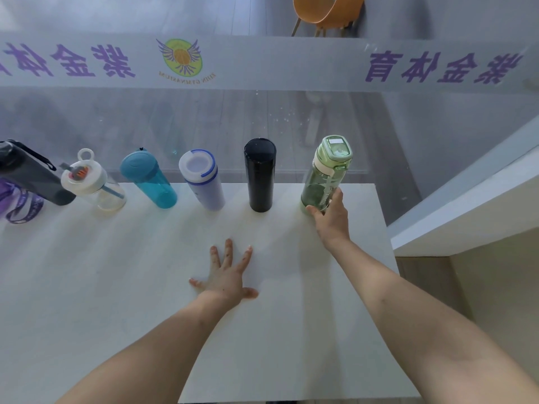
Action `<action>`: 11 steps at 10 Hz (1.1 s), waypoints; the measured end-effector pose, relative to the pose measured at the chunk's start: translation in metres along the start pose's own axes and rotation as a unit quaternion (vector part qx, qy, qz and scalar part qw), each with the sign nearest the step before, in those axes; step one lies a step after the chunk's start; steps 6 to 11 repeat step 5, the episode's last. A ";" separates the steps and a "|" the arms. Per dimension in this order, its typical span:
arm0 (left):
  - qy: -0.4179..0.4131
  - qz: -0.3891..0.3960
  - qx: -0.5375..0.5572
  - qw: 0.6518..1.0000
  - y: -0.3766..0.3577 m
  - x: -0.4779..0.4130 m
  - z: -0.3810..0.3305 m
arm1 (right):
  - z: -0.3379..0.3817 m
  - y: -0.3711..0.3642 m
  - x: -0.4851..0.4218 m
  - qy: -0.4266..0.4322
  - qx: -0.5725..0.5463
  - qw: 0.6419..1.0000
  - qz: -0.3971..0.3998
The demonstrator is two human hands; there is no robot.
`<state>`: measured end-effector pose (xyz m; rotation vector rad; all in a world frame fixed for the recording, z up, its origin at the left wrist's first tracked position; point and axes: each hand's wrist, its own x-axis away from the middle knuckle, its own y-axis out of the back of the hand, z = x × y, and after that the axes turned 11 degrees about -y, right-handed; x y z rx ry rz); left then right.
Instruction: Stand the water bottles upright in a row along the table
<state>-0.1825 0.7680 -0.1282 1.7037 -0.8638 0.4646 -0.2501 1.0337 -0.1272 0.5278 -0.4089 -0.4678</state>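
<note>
Several bottles stand upright in a row along the far edge of the white table (145, 287). From the left: a dark grey bottle (32, 176), a clear bottle with a white lid (93, 185), a teal bottle (150, 179), a white bottle with a blue-trimmed lid (202, 179), a black flask (260, 173) and a green bottle (326, 173). My right hand (331, 217) grips the green bottle near its base, at the right end of the row. My left hand (227, 275) lies flat on the table with fingers spread, holding nothing.
A purple lanyard (20, 205) lies at the far left by the grey bottle. A glass wall with purple lettering rises right behind the row. The table's right edge runs just beyond the green bottle. An orange chair (326, 13) stands beyond the glass.
</note>
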 end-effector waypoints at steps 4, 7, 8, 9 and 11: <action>-0.003 -0.015 0.005 1.000 -0.003 0.000 0.002 | 0.003 0.001 -0.001 -0.016 -0.002 1.000 0.000; -0.002 -0.020 0.000 1.000 -0.002 0.002 0.000 | -0.003 0.004 0.005 -0.039 0.028 0.999 0.019; -0.002 -0.020 0.000 1.000 -0.002 0.002 0.000 | -0.003 0.004 0.005 -0.039 0.028 0.999 0.019; -0.002 -0.020 0.000 1.000 -0.002 0.002 0.000 | -0.003 0.004 0.005 -0.039 0.028 0.999 0.019; -0.002 -0.020 0.000 1.000 -0.002 0.002 0.000 | -0.003 0.004 0.005 -0.039 0.028 0.999 0.019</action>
